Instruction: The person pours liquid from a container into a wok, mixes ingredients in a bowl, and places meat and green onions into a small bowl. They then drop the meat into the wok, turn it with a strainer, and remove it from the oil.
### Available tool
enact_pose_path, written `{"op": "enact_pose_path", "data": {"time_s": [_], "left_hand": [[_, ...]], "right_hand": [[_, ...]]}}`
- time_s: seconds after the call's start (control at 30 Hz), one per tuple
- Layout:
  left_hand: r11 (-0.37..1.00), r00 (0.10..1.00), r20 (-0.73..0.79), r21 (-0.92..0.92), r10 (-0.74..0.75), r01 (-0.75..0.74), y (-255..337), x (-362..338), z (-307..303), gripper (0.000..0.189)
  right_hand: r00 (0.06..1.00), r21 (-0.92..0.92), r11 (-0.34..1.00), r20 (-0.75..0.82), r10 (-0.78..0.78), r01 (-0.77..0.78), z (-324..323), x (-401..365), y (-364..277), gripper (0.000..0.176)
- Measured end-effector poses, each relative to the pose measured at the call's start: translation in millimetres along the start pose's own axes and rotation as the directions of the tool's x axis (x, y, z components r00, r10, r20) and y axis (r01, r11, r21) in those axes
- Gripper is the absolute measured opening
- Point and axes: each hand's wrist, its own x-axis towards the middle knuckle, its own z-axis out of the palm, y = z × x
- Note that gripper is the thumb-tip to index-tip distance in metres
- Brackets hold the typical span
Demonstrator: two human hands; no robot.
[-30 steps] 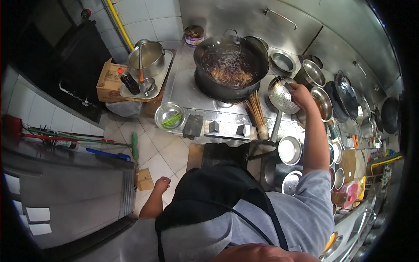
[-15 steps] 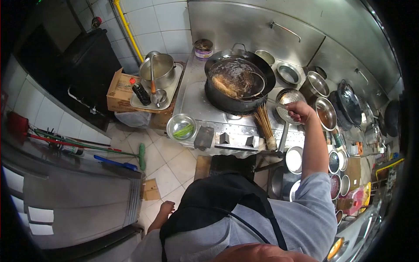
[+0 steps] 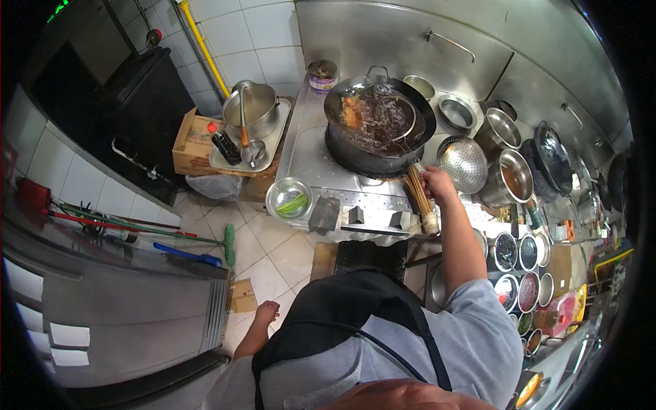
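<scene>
A black wok (image 3: 427, 113) of dark bubbling oil sits on the burner, with a golden-brown piece of food (image 3: 352, 113) at its left side. The round rim of a skimmer (image 3: 412, 117) rests in the oil. My right hand (image 3: 437, 184) is closed at the wok's near right edge, around the skimmer's thin handle, which is mostly hidden. A bamboo brush (image 3: 417, 195) lies just left of this hand, overlapping it in this view. To its right lies a perforated strainer (image 3: 463, 164). My left hand (image 3: 267, 313) hangs low beside the apron, fingers curled, holding nothing.
A steel pot (image 3: 253, 113), ladle (image 3: 253, 152) and red-capped bottle (image 3: 224, 145) share a tray at the left. A bowl of green vegetables (image 3: 289, 198) stands at the stove's front left corner. Steel pots (image 3: 511, 176) and several seasoning bowls (image 3: 505, 251) line the right.
My right hand has moved left and down toward the wok's near edge, uncovering the perforated strainer. The food in the oil now shows farther left and higher. My left hand stays low.
</scene>
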Motion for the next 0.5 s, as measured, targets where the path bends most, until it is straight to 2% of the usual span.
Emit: {"op": "enact_pose_path", "data": {"time_s": [0.03,0.1,0.13,0.17,0.2,0.23,0.27,0.3,0.37,0.43,0.47,0.5], "left_hand": [[1.000,1.000,0.001,-0.001,-0.003,0.003,3.2,-2.5,-0.2,0.027],[0.997,0.997,0.017,0.012,-0.071,0.071,8.5,-9.6,-1.4,0.028],[0.997,0.997,0.017,0.009,-0.073,0.073,15.7,-15.1,-1.5,0.028],[0.981,0.983,-0.005,-0.058,-0.184,0.183,36.3,-27.3,-2.9,0.026],[0.949,0.956,-0.018,-0.127,-0.293,0.288,48.6,-34.6,-2.6,0.024],[0.948,0.955,-0.016,-0.130,-0.295,0.291,41.5,-35.2,-1.8,0.024],[0.984,0.984,0.040,-0.011,-0.175,0.176,26.4,-34.0,-1.3,0.021],[0.994,0.992,0.109,0.101,-0.060,0.049,15.4,-33.5,1.0,0.020],[0.994,0.994,0.078,0.093,-0.070,0.062,22.9,-43.2,3.3,0.018],[0.938,0.939,-0.003,-0.030,-0.345,0.344,80.0,-68.4,-5.8,0.019],[0.938,0.939,-0.005,-0.035,-0.344,0.344,64.0,-64.4,-2.0,0.019],[0.978,0.979,0.009,0.046,-0.205,0.204,42.2,-60.3,1.4,0.019]], "right_hand": [[1.000,-0.001,1.000,0.001,0.003,-0.003,-0.9,-0.5,-4.6,0.039],[0.990,-0.214,0.974,-0.104,-0.092,0.068,-3.2,-4.4,-15.9,0.039],[0.985,-0.264,0.961,-0.127,-0.121,0.084,-9.0,1.9,-14.1,0.041],[0.985,-0.267,0.960,-0.125,-0.119,0.082,-16.5,10.8,-12.1,0.041],[0.975,-0.402,0.908,-0.126,-0.182,0.118,-24.4,20.7,-10.4,0.042],[0.962,-0.529,0.836,-0.118,-0.245,0.147,-28.9,25.9,-10.0,0.042],[0.941,-0.599,0.783,-0.138,-0.308,0.168,-30.9,23.8,-14.8,0.040],[0.942,-0.601,0.781,-0.135,-0.309,0.170,-37.9,36.6,-7.0,0.040],[0.732,-0.821,0.448,-0.056,-0.679,0.353,-63.1,78.4,19.5,0.037],[0.751,-0.798,0.471,-0.036,-0.659,0.375,-67.4,82.4,13.0,0.041],[0.895,-0.633,0.723,-0.105,-0.434,0.276,-58.8,62.7,-7.9,0.042],[0.979,-0.428,0.897,-0.110,-0.172,0.110,-54.8,45.9,-26.4,0.044]]}}
